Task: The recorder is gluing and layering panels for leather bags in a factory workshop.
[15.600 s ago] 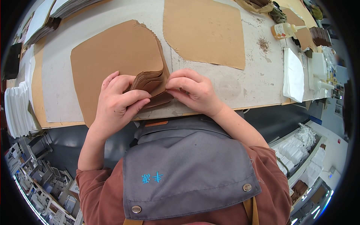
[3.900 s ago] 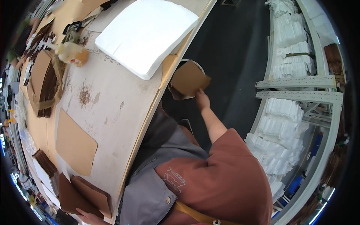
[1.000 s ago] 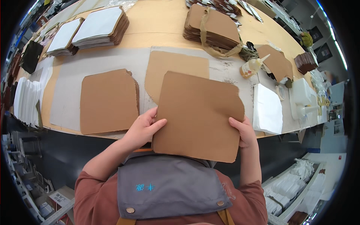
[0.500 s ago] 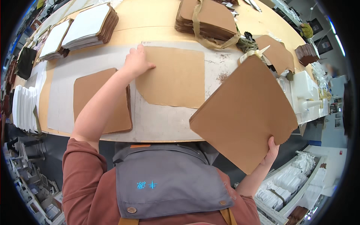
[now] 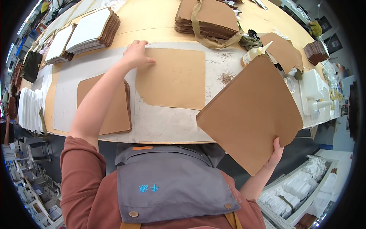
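A light tan sheet (image 5: 171, 78), rounded at its lower left, lies flat on the grey board. My left hand (image 5: 136, 55) is at the sheet's upper left corner, thumb spread away from the fingers and resting on or just over the surface. Under my left forearm sits a low stack of brown sheets (image 5: 114, 110), partly hidden by the arm. My right hand (image 5: 275, 154) grips a tilted bundle of brown sheets (image 5: 249, 114) by its lower right edge, thumb on top. The bundle covers the right part of the board and overhangs the table's front edge.
A glue bottle (image 5: 249, 55) with a pointed nozzle stands behind the held bundle. Farther back is a tall brown stack (image 5: 207, 17) with a cloth strip. White-topped stacks (image 5: 89, 28) lie at far left, white folded pieces (image 5: 29, 108) at left. A white container (image 5: 312, 86) stands right.
My left hand has shifted slightly left and up along the tan sheet's corner. The held bundle stays in my right hand almost unmoved. The whole view has moved a little.
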The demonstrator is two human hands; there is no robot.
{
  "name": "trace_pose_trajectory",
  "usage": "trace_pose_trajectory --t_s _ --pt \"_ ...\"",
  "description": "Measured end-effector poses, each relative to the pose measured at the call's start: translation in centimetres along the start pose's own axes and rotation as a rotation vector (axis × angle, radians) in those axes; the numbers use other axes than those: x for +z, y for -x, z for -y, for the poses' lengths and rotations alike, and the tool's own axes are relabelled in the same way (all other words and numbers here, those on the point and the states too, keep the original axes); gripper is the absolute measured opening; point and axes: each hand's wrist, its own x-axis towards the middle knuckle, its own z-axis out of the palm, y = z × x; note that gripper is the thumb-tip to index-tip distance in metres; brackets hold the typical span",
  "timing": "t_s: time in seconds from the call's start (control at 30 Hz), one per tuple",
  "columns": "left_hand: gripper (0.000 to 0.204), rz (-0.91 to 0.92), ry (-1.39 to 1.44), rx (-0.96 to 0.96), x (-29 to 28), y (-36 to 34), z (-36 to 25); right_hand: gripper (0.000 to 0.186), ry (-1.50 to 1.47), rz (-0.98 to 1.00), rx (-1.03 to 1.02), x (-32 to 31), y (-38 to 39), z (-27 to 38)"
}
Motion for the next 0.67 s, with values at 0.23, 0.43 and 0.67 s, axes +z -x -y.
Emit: trace_pose_trajectory --t_s 0.23,0.43,0.67 --pt "0.077 0.359 -0.138 0.125 -2.8 -4.1 -1.0 0.035 0.038 -0.062 -0.026 -0.8 0.7 -0.2" --pt "0.05 0.394 -0.068 0.305 -2.6 -4.6 0.8 0.036 -0.003 -0.089 -0.012 -0.8 0.1 -0.4" --pt "0.029 0.459 0.31 -0.007 -7.1 0.5 -1.0 0.045 0.019 -0.081 -0.053 -1.0 0.1 -0.4"
